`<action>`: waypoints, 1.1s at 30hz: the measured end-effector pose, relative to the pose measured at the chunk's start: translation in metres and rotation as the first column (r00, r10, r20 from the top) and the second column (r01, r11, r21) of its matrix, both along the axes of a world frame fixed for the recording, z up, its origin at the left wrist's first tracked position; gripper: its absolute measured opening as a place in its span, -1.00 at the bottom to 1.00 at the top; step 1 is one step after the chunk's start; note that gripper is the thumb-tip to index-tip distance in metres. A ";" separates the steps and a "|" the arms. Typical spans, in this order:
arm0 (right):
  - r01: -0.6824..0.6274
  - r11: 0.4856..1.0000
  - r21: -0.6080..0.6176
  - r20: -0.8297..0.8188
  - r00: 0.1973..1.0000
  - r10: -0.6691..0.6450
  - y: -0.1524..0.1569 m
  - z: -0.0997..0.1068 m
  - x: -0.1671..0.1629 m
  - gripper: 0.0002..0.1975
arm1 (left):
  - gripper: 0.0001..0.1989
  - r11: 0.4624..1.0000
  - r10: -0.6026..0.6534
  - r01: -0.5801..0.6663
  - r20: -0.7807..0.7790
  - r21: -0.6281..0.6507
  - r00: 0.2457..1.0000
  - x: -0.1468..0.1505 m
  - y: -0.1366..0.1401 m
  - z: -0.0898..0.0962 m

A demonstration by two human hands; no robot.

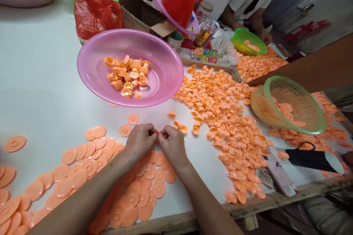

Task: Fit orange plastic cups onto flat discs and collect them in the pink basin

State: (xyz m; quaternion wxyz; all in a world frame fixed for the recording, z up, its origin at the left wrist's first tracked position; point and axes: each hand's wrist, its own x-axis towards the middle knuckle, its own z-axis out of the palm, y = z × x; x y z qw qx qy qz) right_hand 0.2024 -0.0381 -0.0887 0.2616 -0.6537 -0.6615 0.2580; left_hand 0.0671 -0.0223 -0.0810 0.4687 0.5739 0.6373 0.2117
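Whitish tabletop point(44, 69), edged with rough wood point(248, 209), fills most of the view; toward its far side stand an open cardboard box point(132, 5), a red plastic bag point(96, 14) and a bright green bowl point(239, 45), with a co-worker's hand point(266, 37) beside the bowl. Left hand point(142, 137) and right hand point(174, 145) meet near the middle of the table, thumbs and forefingers pinched narrow on a small orange plastic piece point(158, 132); the fingertips hide most of it, so its shape I cannot tell. Flat orange discs point(79, 179) lie overlapping to the left of the hands and under the forearms; orange cup-shaped pieces point(220, 106) spread in a heap to the right; beyond the hands, a pink plastic basin point(168, 69) holds a cluster of small orange cups point(128, 77); a pale green colander point(259, 107) tilts at the right, orange pieces inside.
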 end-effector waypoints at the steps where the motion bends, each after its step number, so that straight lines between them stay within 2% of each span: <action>1: -0.002 1.000 0.028 0.034 0.999 0.001 -0.001 -0.001 -0.002 -0.82 | -0.86 1.000 0.001 -0.001 0.005 0.007 1.000 0.000 -0.001 -0.003; 3: 0.006 0.998 0.065 0.064 0.998 -0.011 -0.004 -0.001 -0.005 -0.82 | -0.86 0.999 0.003 -0.003 -0.003 0.038 1.000 0.001 -0.004 -0.008; 6: -0.033 0.999 0.015 -0.067 0.997 0.034 -0.006 0.003 0.003 -0.82 | -0.87 0.995 0.014 -0.011 -0.038 0.099 0.999 0.003 -0.013 -0.009; 8: -0.034 0.999 0.000 -0.178 0.983 0.034 -0.005 0.008 0.019 -0.82 | -0.85 0.989 0.026 -0.020 -0.036 0.148 0.999 0.002 -0.016 0.003; 10: 0.084 0.995 0.057 -0.193 0.979 -0.071 -0.002 0.011 0.039 -0.82 | -0.84 0.955 0.061 -0.057 -0.004 0.290 0.998 -0.004 -0.013 0.027; 11: 0.162 0.982 0.095 -0.164 0.976 -0.145 0.000 0.012 0.049 -0.80 | -0.85 0.913 0.106 -0.104 0.015 0.394 0.994 -0.010 -0.008 0.043; 13: 0.234 0.964 0.129 -0.075 0.971 -0.226 0.004 0.009 0.066 -0.72 | -0.88 0.765 0.237 -0.224 0.059 0.604 0.970 -0.026 0.010 0.079; 15: 0.193 0.977 0.089 -0.001 0.981 -0.194 0.006 0.003 0.075 -0.65 | -0.86 0.634 0.368 -0.314 0.081 0.707 0.926 -0.046 0.029 0.107; 16: 0.166 0.984 0.071 0.019 0.986 -0.168 0.007 -0.001 0.078 -0.66 | -0.80 0.592 0.410 -0.335 0.084 0.734 0.908 -0.055 0.036 0.115; 17: 0.148 0.987 0.062 0.030 0.988 -0.150 0.007 -0.005 0.079 -0.71 | -0.77 0.575 0.425 -0.329 0.071 0.749 0.903 -0.063 0.039 0.119; 18: 0.141 0.988 0.057 0.031 0.989 -0.143 0.006 -0.007 0.080 -0.75 | -0.77 0.589 0.404 -0.294 0.040 0.753 0.914 -0.070 0.038 0.116; 19: 0.149 0.988 0.051 0.016 0.989 -0.150 0.004 -0.009 0.080 -0.78 | -0.81 0.630 0.351 -0.230 -0.007 0.741 0.937 -0.075 0.033 0.108; 22: 0.242 0.970 -0.032 -0.126 0.962 -0.244 -0.003 -0.010 0.083 -0.78 | -0.88 0.791 0.096 0.044 -0.196 0.611 0.976 -0.081 0.003 0.061; 24: 0.296 0.945 -0.139 -0.260 0.910 -0.324 -0.009 -0.007 0.084 -0.71 | -0.82 0.830 0.091 0.118 -0.341 0.545 0.936 -0.081 -0.016 0.025; 26: 0.299 0.924 -0.238 -0.369 0.852 -0.371 -0.015 -0.004 0.084 -0.66 | -0.77 0.845 0.099 0.173 -0.465 0.506 0.880 -0.079 -0.028 -0.001; 29: 0.274 0.914 -0.301 -0.445 0.807 -0.389 -0.019 0.001 0.078 -0.65 | -0.78 0.848 0.006 0.266 -0.510 0.459 0.860 -0.074 -0.027 -0.016; 33: 0.228 0.920 -0.320 -0.504 0.781 -0.369 -0.015 0.006 0.053 -0.79 | -0.73 0.872 0.091 0.149 -0.453 0.466 0.887 -0.068 -0.004 -0.013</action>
